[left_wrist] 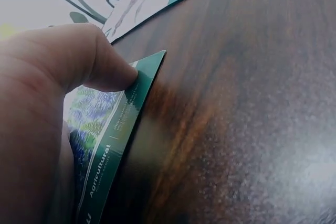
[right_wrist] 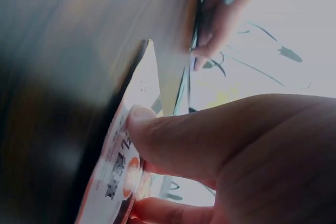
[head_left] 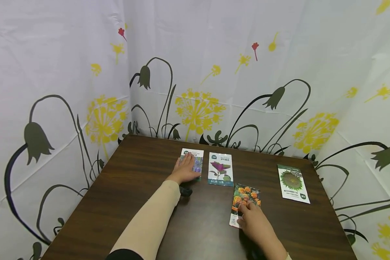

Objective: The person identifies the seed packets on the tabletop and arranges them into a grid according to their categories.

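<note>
My left hand [head_left: 183, 170] lies over a seed packet with purple-blue flowers [head_left: 198, 163], its fingers extended. In the left wrist view the thumb touches that packet's green edge strip [left_wrist: 140, 90]. My right hand [head_left: 254, 219] pinches a seed packet with orange flowers [head_left: 247, 193], thumb on the printed face [right_wrist: 113, 182]. This packet's near edge stands a little off the table in the right wrist view. Between the hands, farther back, lies a packet with a magenta-leaved plant [head_left: 220, 169].
A sunflower seed packet [head_left: 292, 183] lies on the right side of the dark wooden table [head_left: 133, 173]. A white curtain [head_left: 188, 47] with printed flowers hangs behind the table's back edge and along both sides.
</note>
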Available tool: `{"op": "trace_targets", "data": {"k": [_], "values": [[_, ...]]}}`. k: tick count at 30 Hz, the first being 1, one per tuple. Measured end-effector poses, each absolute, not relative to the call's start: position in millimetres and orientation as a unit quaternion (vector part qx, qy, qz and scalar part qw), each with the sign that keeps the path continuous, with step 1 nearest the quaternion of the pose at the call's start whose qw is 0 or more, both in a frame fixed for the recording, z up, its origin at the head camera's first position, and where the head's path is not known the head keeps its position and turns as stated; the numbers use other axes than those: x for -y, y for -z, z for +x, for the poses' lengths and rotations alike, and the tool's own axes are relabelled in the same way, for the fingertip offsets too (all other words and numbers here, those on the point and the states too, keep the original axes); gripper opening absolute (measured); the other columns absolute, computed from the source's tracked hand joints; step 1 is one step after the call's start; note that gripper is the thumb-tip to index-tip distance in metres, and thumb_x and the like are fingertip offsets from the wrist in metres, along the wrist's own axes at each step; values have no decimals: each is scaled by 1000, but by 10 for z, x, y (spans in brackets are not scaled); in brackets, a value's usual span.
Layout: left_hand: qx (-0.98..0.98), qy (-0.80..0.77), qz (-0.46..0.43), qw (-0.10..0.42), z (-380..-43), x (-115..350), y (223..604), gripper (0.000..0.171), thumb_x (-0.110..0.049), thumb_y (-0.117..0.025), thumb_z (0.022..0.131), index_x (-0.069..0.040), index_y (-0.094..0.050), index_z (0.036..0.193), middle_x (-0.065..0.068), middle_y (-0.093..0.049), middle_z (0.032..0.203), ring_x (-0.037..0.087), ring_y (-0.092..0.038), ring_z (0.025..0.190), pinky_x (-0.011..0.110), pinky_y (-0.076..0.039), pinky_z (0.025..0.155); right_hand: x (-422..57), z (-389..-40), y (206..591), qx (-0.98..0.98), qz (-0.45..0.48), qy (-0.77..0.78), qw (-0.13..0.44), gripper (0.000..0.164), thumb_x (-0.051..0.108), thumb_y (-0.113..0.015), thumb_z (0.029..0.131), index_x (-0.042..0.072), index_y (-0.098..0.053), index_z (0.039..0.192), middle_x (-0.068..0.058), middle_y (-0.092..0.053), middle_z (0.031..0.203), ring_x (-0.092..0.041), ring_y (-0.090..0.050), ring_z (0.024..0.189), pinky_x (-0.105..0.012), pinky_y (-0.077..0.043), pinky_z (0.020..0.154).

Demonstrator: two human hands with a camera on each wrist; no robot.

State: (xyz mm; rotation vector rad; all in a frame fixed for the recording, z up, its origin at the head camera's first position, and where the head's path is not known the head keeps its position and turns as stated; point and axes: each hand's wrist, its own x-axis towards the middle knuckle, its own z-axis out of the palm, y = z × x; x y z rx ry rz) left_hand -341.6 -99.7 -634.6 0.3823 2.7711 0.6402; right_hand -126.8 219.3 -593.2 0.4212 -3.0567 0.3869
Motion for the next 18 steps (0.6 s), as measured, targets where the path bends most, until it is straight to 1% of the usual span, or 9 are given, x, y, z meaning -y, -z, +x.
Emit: {"op": "trace_targets", "data": {"k": [3,6,12,15,18], "values": [[-956,-223,137,135,-3411,1029,6357,108,-64,-58,100,-10,-3,176,8,10,185,24,13,172,54,13,137,-2125,-1229,5931,983,140,-117,9,34,20,-92,86,11,-75,113,-8,-63,101,-23,-59,87,-48,-55,79],[-956,-221,139,137,-3417,1042,6359,110,-68,-57,99,-11,-4,176,8,10,185,24,12,172,54,13,137,-2042,-1197,5910,983,142,-117,-5,35,19,-92,86,11,-75,115,-9,-63,102,-22,-58,87,-46,-56,77],[-956,-215,136,145,-3395,1042,6325,109,-68,-56,100,-12,-2,176,6,12,185,24,13,172,53,14,137,-1809,-1136,5902,980,150,-125,-48,37,21,-89,89,12,-75,122,-11,-64,107,-23,-58,92,-47,-58,80],[-953,-227,142,141,-3379,1034,6294,108,-66,-55,101,-10,-3,176,7,11,185,25,14,172,54,14,137,-1688,-1116,5912,978,156,-129,-56,38,23,-88,90,14,-75,124,-10,-64,110,-23,-59,95,-48,-58,82],[-951,-234,142,143,-3362,1027,6261,107,-64,-56,101,-8,-4,176,9,11,185,26,14,172,55,15,137,-1577,-1092,5917,973,183,-132,-49,37,23,-86,92,15,-75,126,-9,-64,110,-23,-59,97,-47,-58,83]]}}
